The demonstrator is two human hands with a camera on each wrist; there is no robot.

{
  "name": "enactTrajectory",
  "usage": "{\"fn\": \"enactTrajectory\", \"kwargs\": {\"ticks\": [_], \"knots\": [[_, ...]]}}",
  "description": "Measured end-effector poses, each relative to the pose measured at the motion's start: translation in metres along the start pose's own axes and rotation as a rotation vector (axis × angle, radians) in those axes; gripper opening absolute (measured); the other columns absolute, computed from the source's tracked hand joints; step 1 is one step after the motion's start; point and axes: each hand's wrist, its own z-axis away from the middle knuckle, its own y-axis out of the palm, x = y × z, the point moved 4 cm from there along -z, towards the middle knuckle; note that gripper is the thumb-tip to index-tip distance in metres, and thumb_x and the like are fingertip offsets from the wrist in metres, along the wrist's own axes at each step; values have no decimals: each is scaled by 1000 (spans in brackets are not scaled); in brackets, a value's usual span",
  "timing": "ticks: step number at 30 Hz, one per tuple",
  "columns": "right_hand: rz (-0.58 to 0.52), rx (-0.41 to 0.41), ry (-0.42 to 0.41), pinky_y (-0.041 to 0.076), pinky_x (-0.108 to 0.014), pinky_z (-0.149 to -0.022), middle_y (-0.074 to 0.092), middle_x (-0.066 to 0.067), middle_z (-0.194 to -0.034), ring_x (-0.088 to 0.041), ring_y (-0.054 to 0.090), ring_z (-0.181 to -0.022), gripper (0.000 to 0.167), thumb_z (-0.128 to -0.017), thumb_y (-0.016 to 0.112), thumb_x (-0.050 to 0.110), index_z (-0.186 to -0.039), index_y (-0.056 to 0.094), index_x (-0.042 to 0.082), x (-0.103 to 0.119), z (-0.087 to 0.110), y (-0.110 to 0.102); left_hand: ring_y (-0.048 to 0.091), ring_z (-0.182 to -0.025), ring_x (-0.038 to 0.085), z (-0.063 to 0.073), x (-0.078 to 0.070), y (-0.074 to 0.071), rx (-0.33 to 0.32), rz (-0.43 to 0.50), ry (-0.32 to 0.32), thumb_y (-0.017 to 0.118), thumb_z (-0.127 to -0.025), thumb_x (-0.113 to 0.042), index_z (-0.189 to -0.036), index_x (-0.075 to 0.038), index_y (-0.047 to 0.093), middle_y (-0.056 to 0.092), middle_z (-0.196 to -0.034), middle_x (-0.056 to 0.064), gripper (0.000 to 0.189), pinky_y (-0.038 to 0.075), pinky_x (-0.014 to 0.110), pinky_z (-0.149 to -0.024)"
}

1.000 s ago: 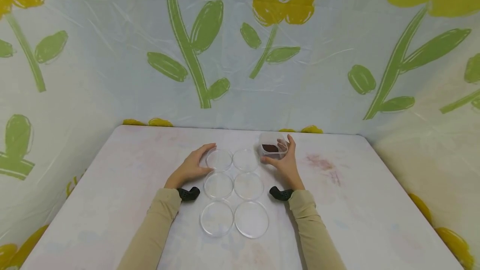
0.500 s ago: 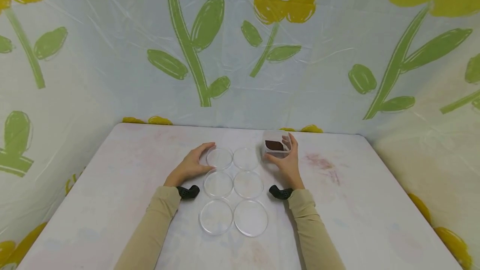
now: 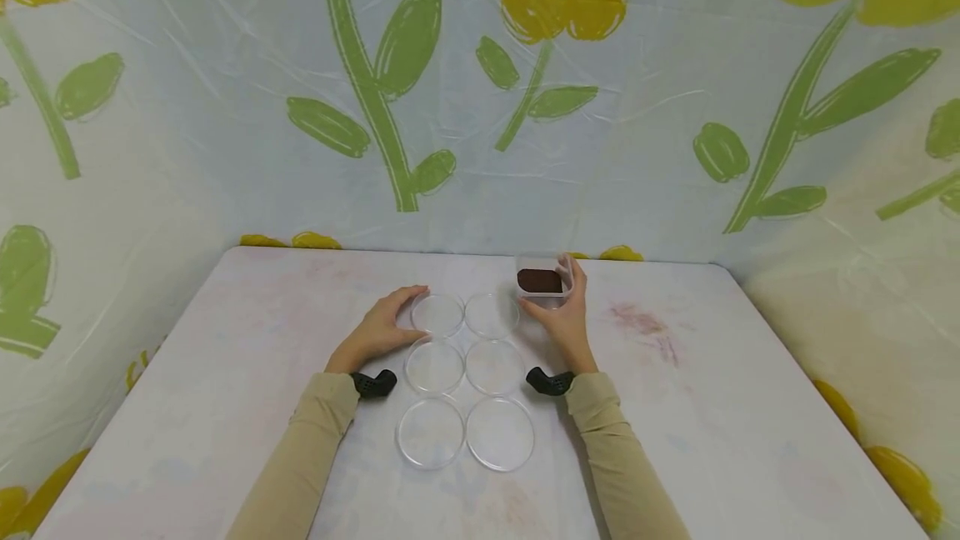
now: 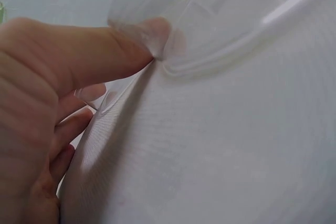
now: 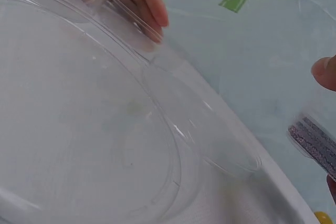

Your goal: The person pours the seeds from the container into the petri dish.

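In the head view, clear petri dishes stand in two columns on the table. My left hand holds the far left petri dish between thumb and fingers. The left wrist view shows the thumb pressed on that dish's clear rim. My right hand grips a small clear plastic tub with dark brown, grainy matter in it. The tub is raised just right of the far right petri dish. In the right wrist view, the tub shows only in part at the right edge.
Nearer to me are the middle dishes and the front dishes, touching or nearly so. The white patterned cloth covers the table. A flower-print curtain rises behind its far edge.
My right hand has shifted the tub slightly right, then back left and a little farther away. The brown matter now spreads wider across the tub. My left hand stays at its dish.
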Motion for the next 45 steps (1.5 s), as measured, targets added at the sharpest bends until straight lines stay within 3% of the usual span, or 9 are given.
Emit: {"fn": "enactTrajectory", "kwargs": {"ticks": [7,12,15,20,24,27,35,42,45], "knots": [[-9,-9,-51,24,-58,-113,31,-26,-151,-40,27,-142,97,-74,83,-5,-151,24,-5,8,-2,8,37,-140,36,2,1,0,-9,22,-18,86,-77,-21,-143,-3,51,47,-148,18,76,26,52,-115],[59,-11,-47,24,-56,-114,32,-20,-151,-32,27,-142,99,-73,86,0,-152,26,3,17,-3,15,37,-140,36,1,4,1,-13,34,-12,86,-77,-22,-142,-3,51,48,-147,17,76,26,51,-116],[105,-10,-80,24,-57,-113,32,-20,-149,-33,27,-141,99,-72,87,2,-152,28,5,25,-6,21,38,-139,36,2,5,1,-17,37,-21,86,-77,-21,-142,-4,52,48,-147,17,76,26,51,-115],[132,-27,-158,25,-56,-113,32,-24,-146,-39,29,-138,99,-67,89,-1,-147,30,-2,34,-10,32,38,-139,36,4,5,0,-14,37,-29,86,-76,-19,-142,-3,51,47,-147,18,76,26,52,-116],[160,-42,-221,26,-53,-113,32,-19,-147,-34,30,-137,103,-64,92,1,-147,31,0,24,-18,40,38,-139,36,5,7,0,-16,36,-18,86,-77,-19,-142,-3,51,48,-147,17,76,26,52,-115],[193,-37,-270,26,-51,-114,33,-12,-149,-32,31,-138,108,-63,95,8,-149,30,7,12,-23,45,38,-139,35,7,10,-1,-29,35,-20,86,-76,-18,-142,-4,52,49,-147,16,76,26,51,-115],[234,-38,-317,27,-46,-114,33,-8,-148,-22,30,-139,108,-63,94,9,-149,29,11,9,-24,54,38,-139,36,6,11,-5,-32,30,5,86,-77,-19,-142,-3,51,49,-146,16,75,27,51,-115],[278,-45,-400,37,-55,-105,37,-11,-145,-29,33,-132,107,-57,96,3,-144,35,8,6,-20,56,39,-138,36,3,4,0,-15,24,12,85,-78,-20,-142,-2,51,50,-145,17,75,28,52,-115],[295,-35,-399,41,-49,-102,37,-12,-146,-28,35,-134,106,-56,96,2,-143,35,7,5,-18,59,40,-138,37,4,3,-1,-21,8,22,86,-77,-19,-141,-1,52,50,-145,18,75,28,53,-114]]}}
